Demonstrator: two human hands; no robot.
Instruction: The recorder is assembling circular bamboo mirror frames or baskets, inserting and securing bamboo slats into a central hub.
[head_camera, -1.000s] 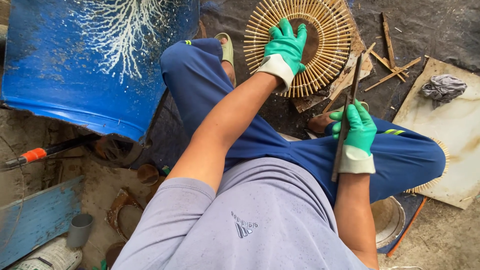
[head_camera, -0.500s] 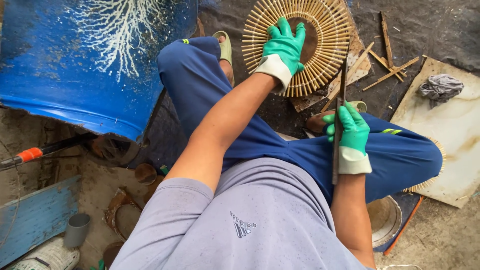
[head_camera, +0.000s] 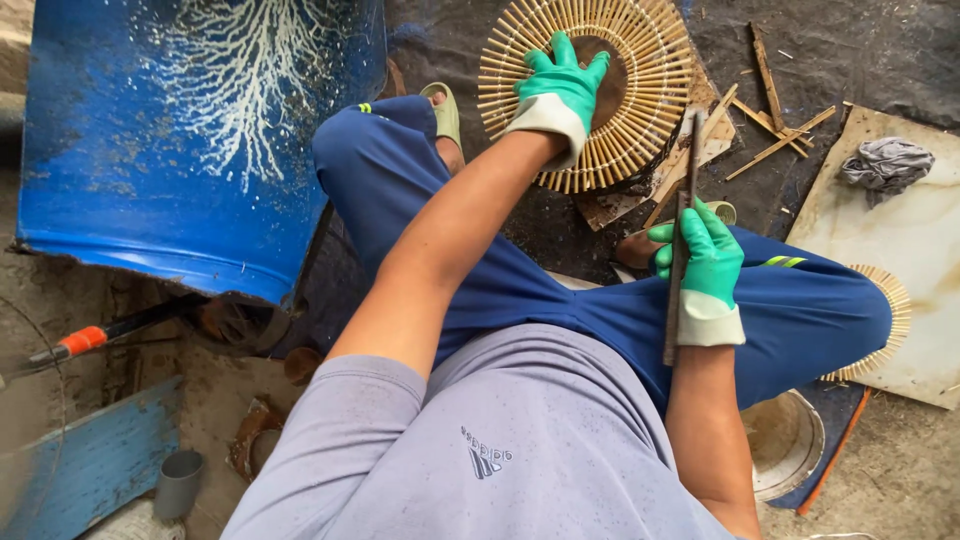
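My left hand (head_camera: 560, 85), in a green glove, lies flat with spread fingers on the middle of a round disc of radiating bamboo sticks (head_camera: 650, 110) that rests on a wooden board on the ground. My right hand (head_camera: 703, 265), also green-gloved, grips a long, flat dark blade or stick (head_camera: 684, 190) that points up toward the disc's right edge. I am seated with blue trousers, knees spread to both sides.
A big blue barrel (head_camera: 190, 140) lies at the left. Loose bamboo strips (head_camera: 775, 120) lie to the right of the disc. A pale board (head_camera: 920, 250) with a grey rag (head_camera: 885, 160) is at the right. An orange-handled tool (head_camera: 85, 340) lies at the lower left.
My right hand has tilted the dark blade more upright and brought it a little closer to the disc. My left hand stays pressed on the disc.
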